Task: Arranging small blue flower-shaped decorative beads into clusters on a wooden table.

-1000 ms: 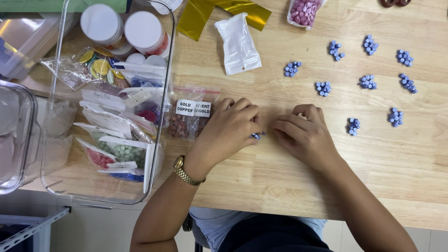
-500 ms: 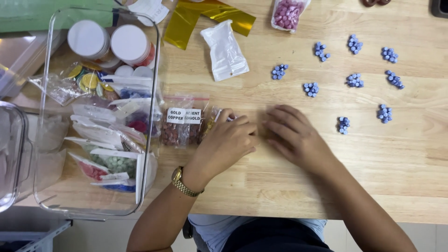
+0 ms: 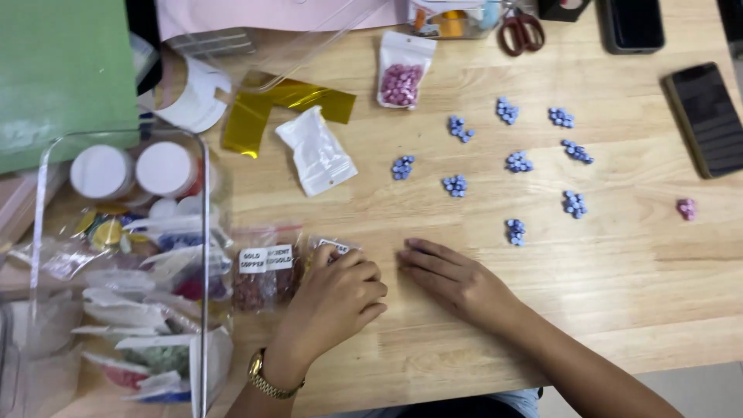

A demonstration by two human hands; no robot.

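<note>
Both hands have slid a little apart since the earlier frame, and the camera view now takes in more of the far side. Wooden bench [image 3: 619,294] carries everything. Left of the left hand [image 3: 337,298] stands a clear plastic bin [image 3: 203,255] stuffed with small bags and two white-lidded jars. Beyond the left hand lie a gold foil strip [image 3: 271,108] and an empty white pouch [image 3: 316,151]; further off, a pouch of pink beads [image 3: 402,73]. Left hand is curled, fingertips pinching a small clear labelled bag [image 3: 331,246] that lies on the bench right beside two more labelled bags [image 3: 263,275]; the grip looks closed but is partly hidden. Gold watch [image 3: 263,375] on that wrist. Right hand [image 3: 457,279] lies flat, fingers loosely extended, holding nothing. Beyond the right hand, well apart, sit small clusters of blue beads [image 3: 515,231].
</note>
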